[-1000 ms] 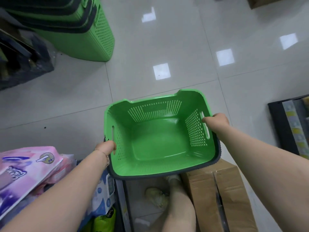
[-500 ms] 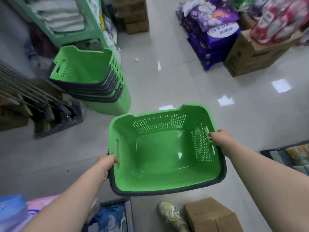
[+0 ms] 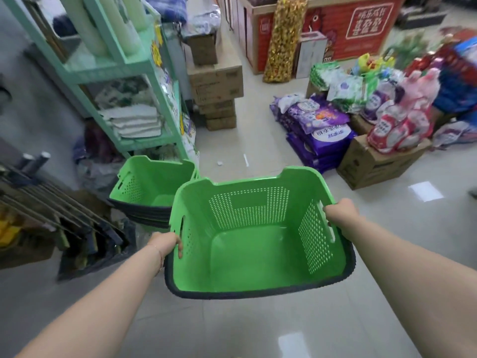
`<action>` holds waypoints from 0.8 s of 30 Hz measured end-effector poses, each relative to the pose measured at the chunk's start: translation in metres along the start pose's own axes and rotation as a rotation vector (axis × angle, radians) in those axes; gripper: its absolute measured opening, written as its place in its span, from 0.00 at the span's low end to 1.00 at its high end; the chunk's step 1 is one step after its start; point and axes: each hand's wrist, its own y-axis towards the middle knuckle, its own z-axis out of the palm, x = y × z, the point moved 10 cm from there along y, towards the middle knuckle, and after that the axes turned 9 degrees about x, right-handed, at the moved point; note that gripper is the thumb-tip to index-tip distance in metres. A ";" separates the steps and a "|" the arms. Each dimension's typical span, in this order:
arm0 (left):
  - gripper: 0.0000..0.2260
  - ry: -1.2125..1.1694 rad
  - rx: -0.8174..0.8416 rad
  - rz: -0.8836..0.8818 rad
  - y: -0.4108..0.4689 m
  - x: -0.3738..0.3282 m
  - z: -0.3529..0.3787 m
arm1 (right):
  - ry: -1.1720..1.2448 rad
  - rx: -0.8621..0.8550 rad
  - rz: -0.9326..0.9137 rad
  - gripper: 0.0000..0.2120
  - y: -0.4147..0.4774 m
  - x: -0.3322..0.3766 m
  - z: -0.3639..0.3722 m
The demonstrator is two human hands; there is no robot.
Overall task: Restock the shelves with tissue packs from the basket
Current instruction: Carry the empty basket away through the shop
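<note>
I carry a green plastic basket (image 3: pixel 247 264) with a dark rim in front of me, above the tiled floor. Nothing lies inside it. My left hand (image 3: pixel 166 244) grips its left handle slot. On the opposite wall my right hand (image 3: pixel 340 211) grips the right handle slot. Purple tissue packs (image 3: pixel 322 127) are piled on the floor ahead to the right, with pink and green packs (image 3: pixel 402 120) on cardboard boxes beside them.
A stack of green baskets (image 3: pixel 152 184) stands just left of mine. A mint-green shelf rack (image 3: pixel 124 73) with folded cloths rises behind it. Cardboard boxes (image 3: pixel 216 86) are stacked ahead, a red display carton (image 3: pixel 361 24) further back. Dark rods (image 3: pixel 38 202) lean at the left.
My view has lifted from the floor to the aisle. The basket, held by both hands, has come closer to the stack of baskets; the box and packs at my feet are out of view.
</note>
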 end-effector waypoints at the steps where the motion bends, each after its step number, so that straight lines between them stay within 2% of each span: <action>1: 0.03 -0.017 0.012 0.026 0.002 -0.014 -0.006 | -0.005 -0.022 -0.009 0.09 -0.002 0.014 -0.007; 6: 0.09 -0.082 0.037 0.106 0.001 -0.085 -0.023 | -0.038 -0.117 -0.035 0.06 -0.007 0.076 -0.045; 9: 0.07 -0.065 0.034 0.152 0.004 -0.131 -0.030 | -0.052 -0.144 -0.048 0.07 0.006 0.108 -0.063; 12: 0.02 -0.039 0.001 0.195 0.010 -0.179 -0.034 | -0.082 -0.140 -0.061 0.06 0.026 0.141 -0.084; 16: 0.03 -0.030 -0.023 0.228 0.031 -0.243 -0.034 | -0.182 -0.073 -0.097 0.08 0.064 0.188 -0.107; 19: 0.04 -0.023 -0.057 0.259 0.047 -0.298 -0.032 | -0.227 -0.078 -0.147 0.03 0.097 0.233 -0.134; 21: 0.06 -0.018 -0.065 0.258 0.056 -0.333 -0.029 | -0.238 -0.091 -0.182 0.05 0.119 0.264 -0.154; 23: 0.10 -0.030 -0.054 0.251 0.065 -0.367 -0.025 | -0.250 -0.076 -0.210 0.02 0.140 0.293 -0.172; 24: 0.11 -0.049 -0.050 0.250 0.069 -0.385 -0.022 | -0.235 -0.075 -0.222 0.05 0.154 0.308 -0.183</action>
